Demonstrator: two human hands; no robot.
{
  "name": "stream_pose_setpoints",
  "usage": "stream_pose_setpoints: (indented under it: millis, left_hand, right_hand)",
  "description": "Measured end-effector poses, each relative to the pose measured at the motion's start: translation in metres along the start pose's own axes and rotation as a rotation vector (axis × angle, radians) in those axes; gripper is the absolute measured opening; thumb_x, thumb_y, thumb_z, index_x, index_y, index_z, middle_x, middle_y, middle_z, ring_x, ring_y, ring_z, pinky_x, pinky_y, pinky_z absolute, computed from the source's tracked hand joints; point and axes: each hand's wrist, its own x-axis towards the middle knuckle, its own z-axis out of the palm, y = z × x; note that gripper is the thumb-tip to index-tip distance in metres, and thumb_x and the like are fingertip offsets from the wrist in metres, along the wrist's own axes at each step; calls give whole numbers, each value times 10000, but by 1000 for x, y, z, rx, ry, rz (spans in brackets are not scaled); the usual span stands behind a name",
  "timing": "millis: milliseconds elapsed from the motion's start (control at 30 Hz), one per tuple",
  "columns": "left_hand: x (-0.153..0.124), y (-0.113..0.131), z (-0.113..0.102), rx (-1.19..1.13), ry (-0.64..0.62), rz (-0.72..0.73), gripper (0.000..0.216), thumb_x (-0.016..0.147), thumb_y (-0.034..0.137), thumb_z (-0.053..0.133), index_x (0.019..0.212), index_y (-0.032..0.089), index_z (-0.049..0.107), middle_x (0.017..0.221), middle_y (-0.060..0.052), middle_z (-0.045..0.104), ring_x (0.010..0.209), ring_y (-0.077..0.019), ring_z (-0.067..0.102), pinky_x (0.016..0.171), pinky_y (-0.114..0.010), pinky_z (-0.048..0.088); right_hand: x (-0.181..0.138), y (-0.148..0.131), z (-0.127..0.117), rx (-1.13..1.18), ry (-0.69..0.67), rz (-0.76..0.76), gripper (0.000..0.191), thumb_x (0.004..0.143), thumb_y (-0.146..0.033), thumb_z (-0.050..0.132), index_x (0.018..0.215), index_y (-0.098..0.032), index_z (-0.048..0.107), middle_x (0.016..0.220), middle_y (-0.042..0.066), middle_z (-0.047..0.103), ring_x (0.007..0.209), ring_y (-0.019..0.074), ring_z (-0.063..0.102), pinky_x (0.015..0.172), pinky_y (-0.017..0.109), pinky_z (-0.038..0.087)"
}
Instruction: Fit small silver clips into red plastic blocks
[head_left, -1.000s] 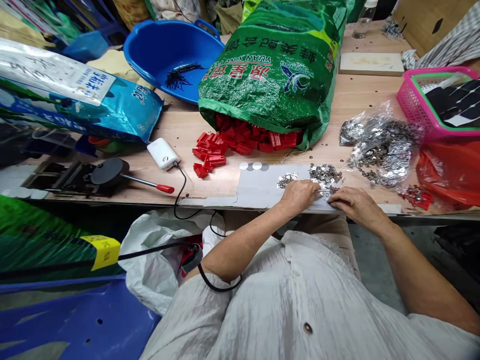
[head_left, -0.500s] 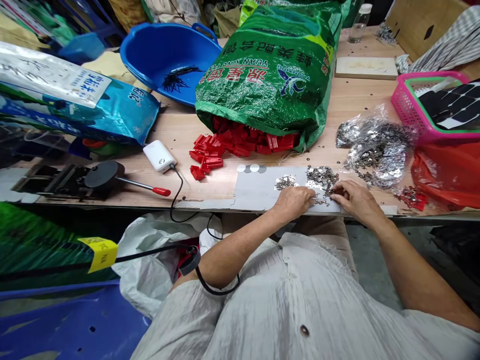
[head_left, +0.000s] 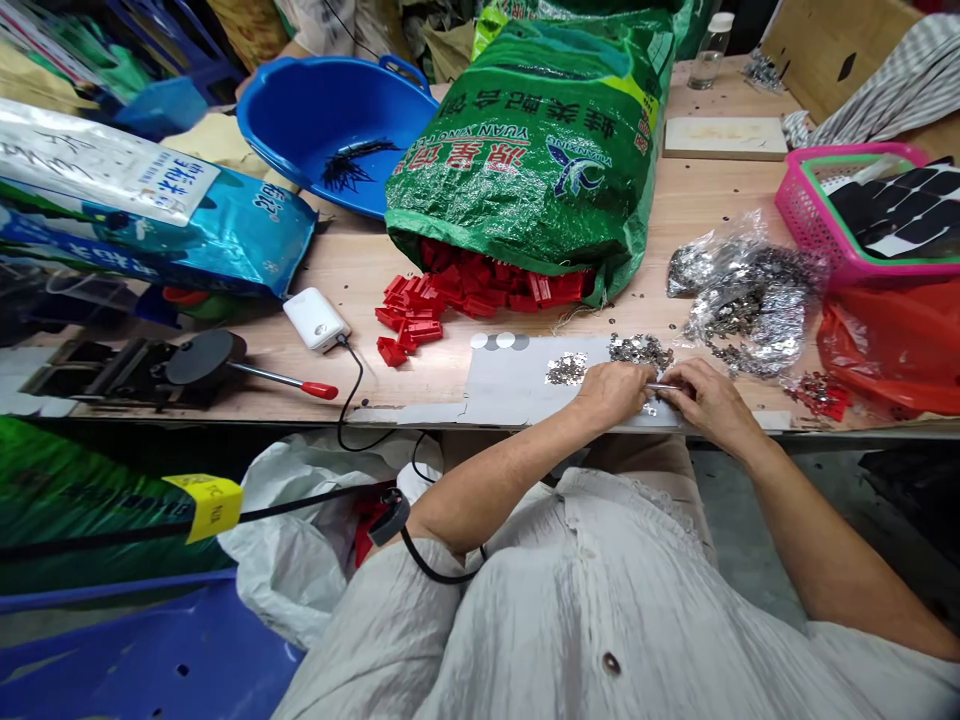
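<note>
From where I stand, the person in the loose pale shirt has both bare hands together over a flat grey sheet (head_left: 510, 390) at the near edge of the pale wood-grained counter (head_left: 697, 195). The left hand (head_left: 613, 392) has its fingers closed on a thin silvery metal rod (head_left: 660, 387), which points toward the right hand (head_left: 712, 402). The right hand's fingers are curled at the rod's far end, though I can't tell whether they actually grip it or some tiny piece there. Just beyond the knuckles lies a heap of small, flat, silvery metal pieces (head_left: 641, 349), and a smaller patch of similar bits (head_left: 566, 368) sits on the sheet left of it. Further right rests a clear plastic bag (head_left: 776, 300) bulging with more metal pieces, near a pink perforated plastic basket (head_left: 804, 210) and a crumpled red plastic bag (head_left: 881, 345). Behind the sheet, a big glossy green sack (head_left: 525, 185) spills red plastic parts (head_left: 469, 290) onto the wood, beside a round blue basin (head_left: 281, 120). A dark metal device with a red-tipped lever (head_left: 206, 358) stands well off to the left.
</note>
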Motion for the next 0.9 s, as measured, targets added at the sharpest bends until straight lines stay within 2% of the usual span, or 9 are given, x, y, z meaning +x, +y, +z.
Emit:
stream_pose_setpoints:
  millis: [100,200,300,400,500,600,700,800,900]
  left_hand:
    - [5,3,2,-1,-12,-41,234,906,304,546,1085,277,694,974,-52,758,921,-224,700,789,-312,520]
    - [5,1,2,-23,-30,-67,225,897,326,561,1067,273,698,972,-53,756,918,-228,698,777,-309,518]
    - [3,-3,-1,-31,-41,-72,210,889,318,568,1038,265,706,971,-56,758,925,-237,700,765,-311,513]
    - [0,-6,-3,-11,-26,-91,210,887,307,571,1042,261,705,979,-59,760,923,-238,700,758,-310,509]
    - [-2,-8,-4,15,14,-83,197,891,287,564,1030,256,702,986,-52,759,916,-228,697,742,-301,499]
    - [-7,-10,0,69,96,-4,195,904,213,524,1010,225,687,979,-53,752,889,-208,691,737,-296,478]
    - [-16,-12,7,178,174,158,242,929,141,445,985,186,677,884,-77,728,835,-191,671,741,-305,441]
    - [-26,-16,13,269,214,328,308,974,152,371,973,187,677,818,-81,696,794,-177,644,732,-313,395]
    - [-33,-20,15,315,231,423,337,1003,184,336,969,197,671,810,-68,684,784,-164,627,729,-318,360]
  right_hand:
    - [-1,1,1,10,-4,18,104,907,-304,573,962,-232,626,946,73,670,841,223,631,725,352,491]
    - [-2,-1,2,14,5,73,125,900,-309,591,994,-233,625,885,49,683,767,209,631,686,335,483]
    - [-1,-3,1,14,-23,45,155,908,-301,573,1031,-234,640,927,56,695,838,223,646,747,352,494]
    - [1,-3,0,19,-62,15,142,921,-297,548,988,-238,659,956,66,694,900,239,648,805,382,497]
    - [2,-4,0,25,-40,25,119,915,-298,558,934,-239,659,927,62,695,873,237,649,793,387,504]
    - [1,-4,2,-1,44,29,115,917,-279,551,927,-234,657,911,65,693,852,236,650,773,388,507]
    - [-3,-4,7,-46,107,-14,119,919,-248,541,922,-235,659,923,67,703,886,243,656,813,412,509]
    - [-10,-3,10,-49,114,-91,121,929,-257,549,933,-242,670,980,72,716,963,249,658,882,435,506]
    - [-14,-2,9,-19,89,-141,138,940,-283,555,960,-248,686,1016,75,715,998,244,656,923,439,504]
